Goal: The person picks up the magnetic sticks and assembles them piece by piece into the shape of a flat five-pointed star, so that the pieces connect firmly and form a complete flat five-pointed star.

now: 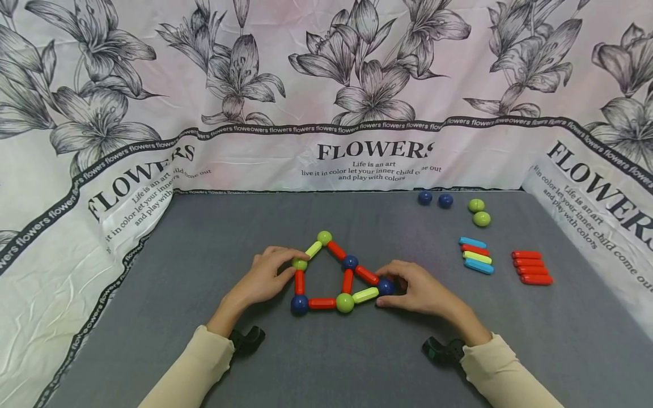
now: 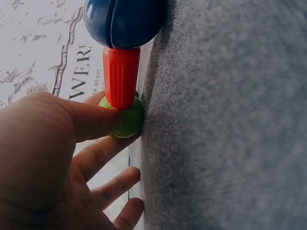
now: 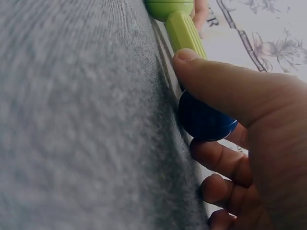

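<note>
A flat frame of rods and balls lies on the grey table, closed into a larger loop with a triangle at its right. My left hand (image 1: 267, 275) pinches the green ball (image 2: 129, 120) at the left corner between thumb and fingers. From that ball a red rod (image 2: 121, 76) runs to a blue ball (image 2: 127, 21). My right hand (image 1: 420, 289) holds the blue ball (image 3: 204, 117) at the right tip, its thumb beside the yellow-green rod (image 3: 185, 36). That rod reaches a green ball (image 1: 344, 302) at the bottom. Another green ball (image 1: 324, 237) tops the frame; a blue ball (image 1: 350, 262) joins red rods mid-frame.
Two loose blue balls (image 1: 445, 200) and two green balls (image 1: 481, 219) lie at the back right. Nearer are a mixed row of blue, red and yellow-green rods (image 1: 478, 266) and a stack of red rods (image 1: 535, 280). Flower-printed cloth (image 1: 374, 158) borders the grey table (image 1: 326, 362).
</note>
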A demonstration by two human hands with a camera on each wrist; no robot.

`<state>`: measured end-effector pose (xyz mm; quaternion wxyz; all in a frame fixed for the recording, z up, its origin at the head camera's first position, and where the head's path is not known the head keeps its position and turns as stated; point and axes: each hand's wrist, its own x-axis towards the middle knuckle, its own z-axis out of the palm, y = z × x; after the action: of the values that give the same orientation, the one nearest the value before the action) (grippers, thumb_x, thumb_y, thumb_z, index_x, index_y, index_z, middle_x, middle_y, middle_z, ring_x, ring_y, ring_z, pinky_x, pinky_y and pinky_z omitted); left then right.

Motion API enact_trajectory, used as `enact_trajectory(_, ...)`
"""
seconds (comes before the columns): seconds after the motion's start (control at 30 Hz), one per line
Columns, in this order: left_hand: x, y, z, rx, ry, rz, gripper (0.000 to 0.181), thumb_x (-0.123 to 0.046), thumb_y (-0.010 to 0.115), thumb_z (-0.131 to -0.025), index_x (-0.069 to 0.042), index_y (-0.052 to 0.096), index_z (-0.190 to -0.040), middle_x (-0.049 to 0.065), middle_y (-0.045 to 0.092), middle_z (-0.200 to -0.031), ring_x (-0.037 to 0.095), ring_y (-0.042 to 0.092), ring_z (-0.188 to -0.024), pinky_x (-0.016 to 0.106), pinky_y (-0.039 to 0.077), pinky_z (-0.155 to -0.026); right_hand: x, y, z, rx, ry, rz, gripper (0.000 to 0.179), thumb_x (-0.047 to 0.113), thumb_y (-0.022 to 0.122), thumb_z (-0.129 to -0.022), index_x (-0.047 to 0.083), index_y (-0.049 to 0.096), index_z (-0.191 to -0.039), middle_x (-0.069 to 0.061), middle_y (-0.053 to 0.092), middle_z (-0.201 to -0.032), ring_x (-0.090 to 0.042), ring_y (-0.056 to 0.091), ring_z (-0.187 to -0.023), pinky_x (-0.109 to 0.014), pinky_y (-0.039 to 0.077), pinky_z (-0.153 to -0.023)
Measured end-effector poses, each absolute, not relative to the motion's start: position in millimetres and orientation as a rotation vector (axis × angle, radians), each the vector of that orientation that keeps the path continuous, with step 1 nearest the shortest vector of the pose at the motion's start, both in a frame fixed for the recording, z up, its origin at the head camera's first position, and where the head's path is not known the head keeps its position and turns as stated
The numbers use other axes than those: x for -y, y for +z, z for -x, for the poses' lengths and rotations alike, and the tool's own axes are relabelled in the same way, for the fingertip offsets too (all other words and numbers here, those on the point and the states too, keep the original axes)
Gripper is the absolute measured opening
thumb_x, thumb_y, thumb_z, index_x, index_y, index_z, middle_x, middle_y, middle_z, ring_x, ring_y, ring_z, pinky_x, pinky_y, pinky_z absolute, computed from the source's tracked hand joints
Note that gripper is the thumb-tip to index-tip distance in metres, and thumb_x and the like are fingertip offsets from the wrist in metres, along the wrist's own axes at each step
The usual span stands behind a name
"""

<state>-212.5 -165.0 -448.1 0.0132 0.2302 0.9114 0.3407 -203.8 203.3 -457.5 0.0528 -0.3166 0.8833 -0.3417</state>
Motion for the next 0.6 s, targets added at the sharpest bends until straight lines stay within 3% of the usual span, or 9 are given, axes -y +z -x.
enact_trajectory(0.4,165.0,-448.2,212.4,-2.83,1.074,-0.716,0.037,-0.012,0.064,-0.099,-0.028,0.066,-0.133,-0.004,0.064,-0.14,0.028,0.047,-0.133,0.053,0.03,-0.101,-203.9,-458.7,203.5,-2.665,-1.068,0.944,0.044,0.039,0.084,-0.084,0.022,0.07,-0.122,0.009,0.058,-0.092,-0.006,0.049,-0.073,-0.022,0.041,-0.064)
enact_trajectory(0.6,165.4,-447.8,213.0,-2.82,1.073,-0.698,0.039,-0.014,0.063,-0.1,-0.027,0.064,-0.137,-0.004,0.062,-0.142,0.028,0.047,-0.132,0.052,0.03,-0.101,-209.1,-456.3,203.8,-2.582,-1.204,0.889,0.036,0.03,0.08,-0.089,0.02,0.07,-0.122,0.003,0.062,-0.095,-0.01,0.054,-0.075,-0.024,0.045,-0.064)
